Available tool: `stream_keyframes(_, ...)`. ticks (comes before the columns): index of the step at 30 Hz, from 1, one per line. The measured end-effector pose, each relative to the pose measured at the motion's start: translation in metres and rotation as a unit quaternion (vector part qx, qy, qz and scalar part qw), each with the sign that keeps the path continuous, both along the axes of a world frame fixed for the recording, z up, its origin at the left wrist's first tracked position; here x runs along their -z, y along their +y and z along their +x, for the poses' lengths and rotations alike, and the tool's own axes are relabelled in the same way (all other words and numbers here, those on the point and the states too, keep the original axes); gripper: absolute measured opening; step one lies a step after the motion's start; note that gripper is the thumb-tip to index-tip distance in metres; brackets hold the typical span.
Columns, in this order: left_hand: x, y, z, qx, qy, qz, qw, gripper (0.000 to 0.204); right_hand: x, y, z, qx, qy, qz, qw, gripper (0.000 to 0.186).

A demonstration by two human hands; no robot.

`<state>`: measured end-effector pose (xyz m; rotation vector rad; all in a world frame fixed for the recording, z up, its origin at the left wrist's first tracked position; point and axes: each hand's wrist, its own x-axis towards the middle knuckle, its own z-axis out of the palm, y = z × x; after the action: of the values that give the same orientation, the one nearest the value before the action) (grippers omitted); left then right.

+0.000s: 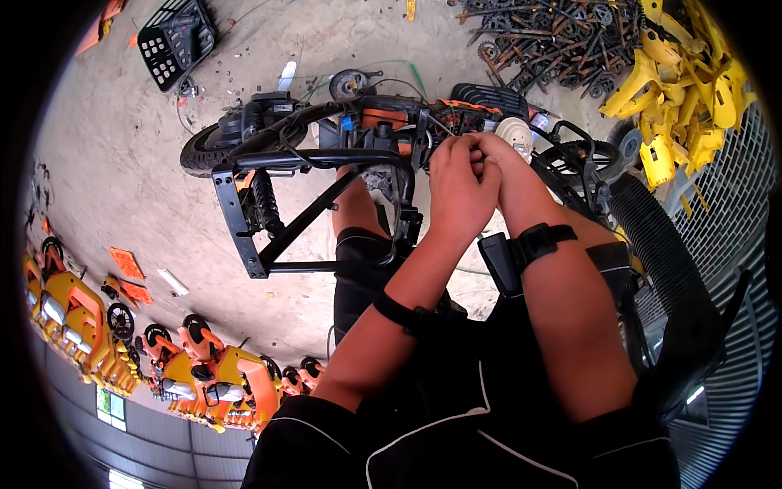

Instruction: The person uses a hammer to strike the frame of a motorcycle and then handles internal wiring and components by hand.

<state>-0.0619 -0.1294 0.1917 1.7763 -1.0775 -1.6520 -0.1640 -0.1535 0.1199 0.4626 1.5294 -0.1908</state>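
A stripped scooter frame [326, 156] of black tubing lies across the space in front of me, with orange parts showing inside it. Over its right-hand section, my left hand [461, 181] and my right hand [503, 160] meet with curled fingers. The hands overlap, and whatever the fingers may hold is hidden between them. Just beyond the right hand is a pale round part [515, 133], close to loose wires. The rear wheel [202, 153] is at the left end of the frame, and the front wheel [582, 155] at the right.
Rusty metal parts [554, 41] are heaped at the far right, beside a pile of yellow plastic panels [692, 90]. A black crate [175, 41] holding a power drill stands far left. Orange and yellow scooters [228, 379] line the left side. A ribbed black hose [664, 236] curves at right.
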Motion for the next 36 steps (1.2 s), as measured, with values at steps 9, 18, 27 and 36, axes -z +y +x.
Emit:
stream_keyframes(9,0.010,0.000,0.008,0.030,-0.038,-0.040,0.998,0.029,-0.001,0.011,0.011,0.025,0.015,0.005,1.000,0.019)
stream_keyframes(18,0.016,0.006,0.015,-0.029,-0.034,0.055,0.997,0.036,-0.001,0.024,0.026,0.025,0.067,-0.006,0.997,0.019)
stream_keyframes(27,0.045,0.008,-0.008,-0.236,0.067,0.367,0.897,0.050,-0.021,-0.012,0.002,-0.271,0.043,0.057,0.960,0.018)
stream_keyframes(36,0.050,0.005,-0.015,-0.301,0.171,0.388,0.854,0.026,-0.017,-0.023,0.002,-0.437,0.036,0.043,0.898,0.029)
